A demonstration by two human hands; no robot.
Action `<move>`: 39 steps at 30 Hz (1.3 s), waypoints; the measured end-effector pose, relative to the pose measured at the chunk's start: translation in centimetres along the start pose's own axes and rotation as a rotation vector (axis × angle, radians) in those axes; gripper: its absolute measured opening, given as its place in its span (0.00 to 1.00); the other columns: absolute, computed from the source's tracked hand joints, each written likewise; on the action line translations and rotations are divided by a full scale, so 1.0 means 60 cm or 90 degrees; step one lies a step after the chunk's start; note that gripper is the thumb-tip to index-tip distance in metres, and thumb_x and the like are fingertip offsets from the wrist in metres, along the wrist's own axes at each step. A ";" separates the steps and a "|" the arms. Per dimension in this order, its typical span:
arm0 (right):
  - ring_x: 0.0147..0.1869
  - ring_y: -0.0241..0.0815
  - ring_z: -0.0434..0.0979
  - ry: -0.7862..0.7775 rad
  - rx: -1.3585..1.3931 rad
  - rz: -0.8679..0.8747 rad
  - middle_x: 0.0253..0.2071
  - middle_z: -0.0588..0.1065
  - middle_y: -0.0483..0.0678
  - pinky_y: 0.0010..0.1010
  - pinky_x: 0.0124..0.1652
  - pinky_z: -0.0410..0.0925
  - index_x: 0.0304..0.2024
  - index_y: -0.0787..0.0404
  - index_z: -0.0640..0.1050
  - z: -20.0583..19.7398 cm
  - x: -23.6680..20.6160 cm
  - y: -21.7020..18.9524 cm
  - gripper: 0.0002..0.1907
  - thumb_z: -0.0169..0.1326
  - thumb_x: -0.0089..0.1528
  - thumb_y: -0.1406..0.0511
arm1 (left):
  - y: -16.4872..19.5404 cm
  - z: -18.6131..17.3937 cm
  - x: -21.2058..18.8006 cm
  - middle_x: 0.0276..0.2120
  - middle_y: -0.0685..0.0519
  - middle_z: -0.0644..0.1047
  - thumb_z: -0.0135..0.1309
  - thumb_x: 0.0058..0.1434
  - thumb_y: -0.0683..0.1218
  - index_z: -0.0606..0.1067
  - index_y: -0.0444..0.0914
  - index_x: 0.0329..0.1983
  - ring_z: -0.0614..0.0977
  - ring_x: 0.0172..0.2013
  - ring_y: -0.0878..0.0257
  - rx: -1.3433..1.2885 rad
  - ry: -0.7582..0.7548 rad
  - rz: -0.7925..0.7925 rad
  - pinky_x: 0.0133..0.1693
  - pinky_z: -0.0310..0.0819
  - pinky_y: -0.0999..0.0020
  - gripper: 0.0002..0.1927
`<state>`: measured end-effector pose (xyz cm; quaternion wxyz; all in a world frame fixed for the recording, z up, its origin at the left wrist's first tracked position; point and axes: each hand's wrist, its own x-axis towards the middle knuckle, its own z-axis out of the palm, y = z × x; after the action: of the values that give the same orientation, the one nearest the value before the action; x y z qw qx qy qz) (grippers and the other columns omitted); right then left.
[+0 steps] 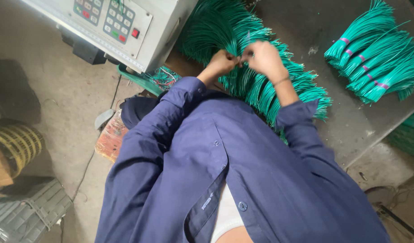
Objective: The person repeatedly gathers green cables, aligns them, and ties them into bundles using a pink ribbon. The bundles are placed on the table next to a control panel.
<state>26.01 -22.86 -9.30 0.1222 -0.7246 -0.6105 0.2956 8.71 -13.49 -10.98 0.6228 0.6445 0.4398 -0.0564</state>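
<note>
Behind your grip, the grey machine (126, 22) with a keypad stands at the table edge; below it a green tray (144, 81) holds a tangle of coloured wires (164, 75). Under and beyond your hands spreads the loose heap of green wire lengths (270, 85) on the grey table (346, 121). Well to the right of the grip lie tied bundles (378, 58), banded in purple. Your left hand (222, 62) and right hand (261, 56) meet, fingers pinched together on a few green strands; the strands are thin, straight, uniform teal.
</note>
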 end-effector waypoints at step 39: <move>0.48 0.45 0.80 0.129 0.271 -0.149 0.44 0.81 0.48 0.37 0.49 0.72 0.50 0.62 0.82 0.067 0.000 -0.007 0.11 0.61 0.64 0.69 | -0.050 -0.017 -0.002 0.32 0.40 0.83 0.60 0.59 0.47 0.83 0.36 0.41 0.87 0.36 0.49 0.031 0.124 0.209 0.40 0.80 0.57 0.12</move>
<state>23.37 -23.51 -12.29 0.3659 -0.6327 -0.5989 0.3273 6.24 -13.18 -12.97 0.5625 0.7250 0.3853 0.0978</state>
